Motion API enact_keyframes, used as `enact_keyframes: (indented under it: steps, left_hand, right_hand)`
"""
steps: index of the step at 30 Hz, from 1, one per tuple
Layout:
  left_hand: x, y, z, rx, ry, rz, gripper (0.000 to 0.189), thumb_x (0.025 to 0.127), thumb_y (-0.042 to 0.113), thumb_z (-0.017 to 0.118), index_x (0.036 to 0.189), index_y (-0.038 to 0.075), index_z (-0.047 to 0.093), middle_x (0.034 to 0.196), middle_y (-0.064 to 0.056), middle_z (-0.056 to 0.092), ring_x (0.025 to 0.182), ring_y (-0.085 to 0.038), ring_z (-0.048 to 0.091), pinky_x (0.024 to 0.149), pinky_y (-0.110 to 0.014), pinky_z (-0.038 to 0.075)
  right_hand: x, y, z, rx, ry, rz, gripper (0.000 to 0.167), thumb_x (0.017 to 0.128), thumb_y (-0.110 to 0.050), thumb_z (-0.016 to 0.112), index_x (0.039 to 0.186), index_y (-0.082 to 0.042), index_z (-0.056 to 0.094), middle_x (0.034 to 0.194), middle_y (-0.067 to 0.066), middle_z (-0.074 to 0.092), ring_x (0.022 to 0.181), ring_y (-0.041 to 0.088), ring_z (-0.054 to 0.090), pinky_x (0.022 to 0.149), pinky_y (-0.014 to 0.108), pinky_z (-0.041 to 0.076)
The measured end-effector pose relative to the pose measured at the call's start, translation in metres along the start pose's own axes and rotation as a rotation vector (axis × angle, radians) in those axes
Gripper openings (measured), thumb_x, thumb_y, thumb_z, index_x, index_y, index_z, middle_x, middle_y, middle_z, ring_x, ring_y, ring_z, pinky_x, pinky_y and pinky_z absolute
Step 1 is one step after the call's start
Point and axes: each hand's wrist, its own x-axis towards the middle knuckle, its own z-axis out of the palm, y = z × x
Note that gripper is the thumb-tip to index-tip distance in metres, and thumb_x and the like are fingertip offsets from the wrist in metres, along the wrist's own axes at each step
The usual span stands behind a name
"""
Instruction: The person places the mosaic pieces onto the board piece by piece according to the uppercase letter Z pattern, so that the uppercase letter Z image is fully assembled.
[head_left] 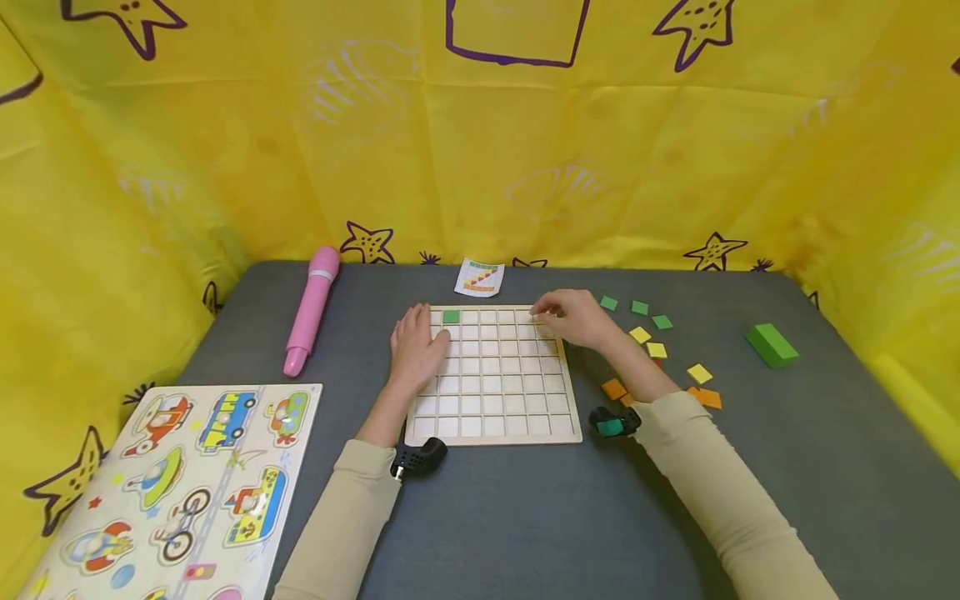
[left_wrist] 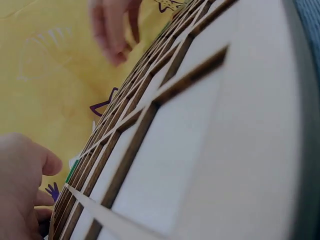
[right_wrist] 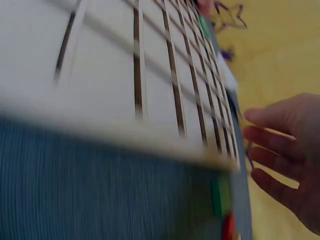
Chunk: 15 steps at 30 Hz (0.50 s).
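A pale wooden grid board with white square cells lies on the dark table. One green tile sits in its top row, near the left corner. My left hand rests along the board's upper left edge, fingers extended and thumb over the cells. Above the upper right corner hovers my right hand. In the right wrist view, the right hand has loosely bent, parted fingers, and no tile shows between them. Just behind the board lies a small paper card with a coloured tile pattern.
Loose green tiles, yellow tiles and orange tiles are scattered right of the board, some partly behind the right forearm. Farther right is a green block. A pink microphone-shaped toy and a vehicle picture puzzle lie on the left.
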Motion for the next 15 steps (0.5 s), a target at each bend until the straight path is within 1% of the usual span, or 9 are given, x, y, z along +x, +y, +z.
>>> enact_keyframes:
  steps: [4,8,11,15]
  left_hand:
    - [0.0,-0.004,-0.004,0.005,-0.002,0.042,0.06,0.097,0.022,0.043,0.148,-0.007,0.03,0.153,-0.025,0.028,0.143,-0.038,0.019,0.116,-0.053,0.01]
    - [0.0,-0.009,-0.01,0.008,-0.037,0.066,0.058,0.098,0.022,0.044,0.148,-0.006,0.032,0.153,-0.024,0.028,0.143,-0.038,0.021,0.115,-0.054,0.012]
    - [0.002,-0.013,-0.013,0.02,-0.069,0.091,0.058,0.099,0.022,0.044,0.148,-0.006,0.032,0.154,-0.024,0.027,0.143,-0.039,0.021,0.115,-0.056,0.013]
    - [0.003,-0.018,-0.017,0.017,-0.078,0.113,0.054,0.1,0.02,0.043,0.147,-0.004,0.035,0.154,-0.023,0.03,0.143,-0.038,0.024,0.114,-0.057,0.016]
  right_hand:
    - [-0.025,0.025,-0.02,-0.054,-0.078,0.007,0.02,0.091,-0.011,0.067,0.11,-0.004,0.071,0.107,0.01,0.07,0.102,0.031,0.06,0.086,0.047,0.049]
    - [-0.042,0.039,-0.027,-0.075,-0.117,-0.04,0.026,0.088,-0.008,0.071,0.113,-0.003,0.07,0.109,0.01,0.069,0.103,0.032,0.058,0.087,0.049,0.046]
    - [-0.047,0.044,-0.026,-0.066,-0.109,-0.072,0.027,0.087,-0.007,0.072,0.114,-0.002,0.069,0.109,0.011,0.069,0.102,0.031,0.059,0.088,0.05,0.047]
    - [-0.05,0.046,-0.023,-0.039,-0.049,-0.047,0.026,0.087,-0.009,0.073,0.112,-0.002,0.069,0.104,0.01,0.069,0.096,0.029,0.061,0.085,0.047,0.05]
